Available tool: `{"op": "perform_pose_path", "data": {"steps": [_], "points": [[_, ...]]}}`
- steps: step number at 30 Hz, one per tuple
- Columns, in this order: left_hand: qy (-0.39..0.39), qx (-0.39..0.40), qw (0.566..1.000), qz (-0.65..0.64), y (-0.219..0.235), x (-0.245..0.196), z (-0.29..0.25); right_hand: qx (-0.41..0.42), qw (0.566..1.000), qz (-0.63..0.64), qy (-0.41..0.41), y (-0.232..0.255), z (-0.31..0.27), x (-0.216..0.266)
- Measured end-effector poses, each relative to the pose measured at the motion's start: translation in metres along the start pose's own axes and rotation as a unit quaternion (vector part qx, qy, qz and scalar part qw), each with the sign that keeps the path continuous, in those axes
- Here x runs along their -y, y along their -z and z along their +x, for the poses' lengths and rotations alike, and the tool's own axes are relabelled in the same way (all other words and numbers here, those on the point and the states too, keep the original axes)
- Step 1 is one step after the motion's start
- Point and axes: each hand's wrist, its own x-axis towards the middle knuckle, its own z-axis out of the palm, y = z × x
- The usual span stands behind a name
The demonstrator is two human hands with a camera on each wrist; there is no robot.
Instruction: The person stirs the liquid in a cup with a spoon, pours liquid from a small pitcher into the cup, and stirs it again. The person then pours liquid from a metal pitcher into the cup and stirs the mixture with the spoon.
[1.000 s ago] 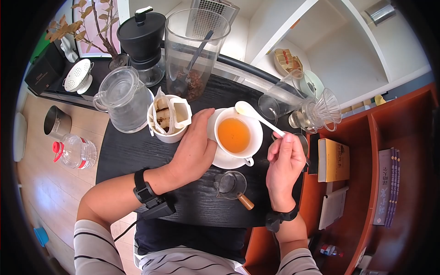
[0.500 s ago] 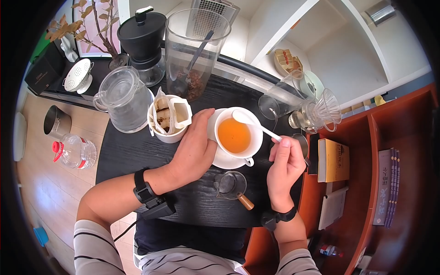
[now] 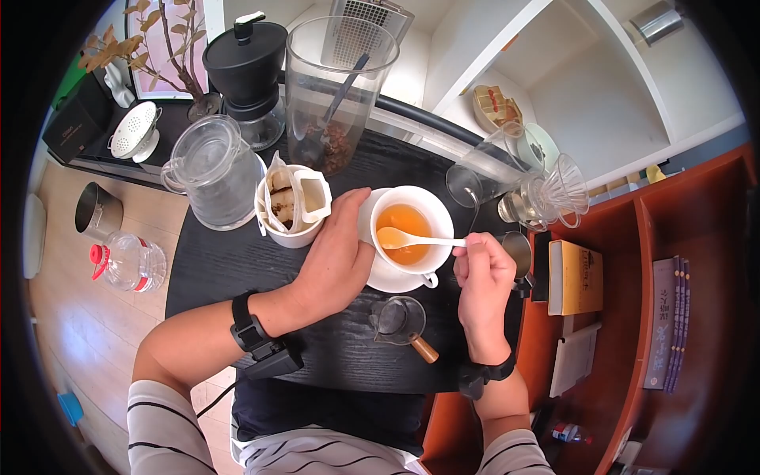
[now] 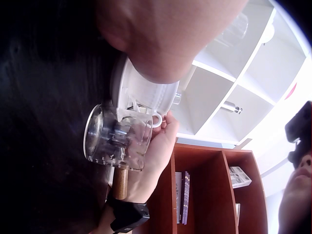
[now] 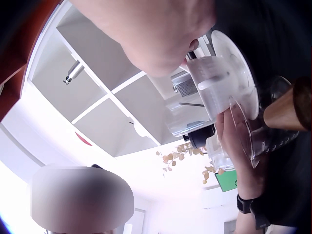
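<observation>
A white cup (image 3: 440, 219) of amber liquid (image 3: 412, 257) stands on a white saucer (image 3: 383, 277). My right hand (image 3: 484, 289) pinches the handle of a white spoon (image 3: 431, 241) from the right, and the spoon's bowl dips into the liquid. On the cup's left, my left hand (image 3: 336, 257) lies with its fingers extended along the saucer's side, fingertips near the cup. Just left of that hand is a white cup (image 3: 289, 237) with a drip coffee bag (image 3: 281, 194) hung on its rim. A small glass pitcher (image 3: 402, 318) with a wooden handle stands in front of the saucer.
A glass jug (image 3: 215, 174), a black hand grinder (image 3: 245, 63) and a tall clear container (image 3: 336, 87) stand behind at the left. A glass dripper (image 3: 558, 190), a glass cylinder (image 3: 491, 170) and a metal cup (image 3: 518, 252) lie or stand at the right. Bookshelf (image 3: 625, 226) borders the table.
The spoon has gone from over the cup's far rim down into the liquid. My right hand has moved slightly left with it, while the left hand has stayed put.
</observation>
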Motion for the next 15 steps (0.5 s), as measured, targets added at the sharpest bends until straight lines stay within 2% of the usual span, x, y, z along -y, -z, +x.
{"op": "perform_pose_path", "data": {"steps": [2, 7, 15], "points": [[0.001, 0.000, 1.000, 0.000, -0.0002, 0.0001, 0.0000, -0.003, 0.999, 0.031, -0.016, -0.0001, 0.0005, 0.0006], [0.002, 0.000, 1.000, 0.003, -0.0009, 0.0009, -0.0003, -0.020, 0.995, 0.097, 0.002, -0.0010, -0.0007, 0.0028], [0.006, 0.005, 1.000, -0.003, 0.0011, -0.0012, 0.0002, -0.049, 0.993, 0.105, 0.033, -0.0013, -0.0006, 0.0043]]}}
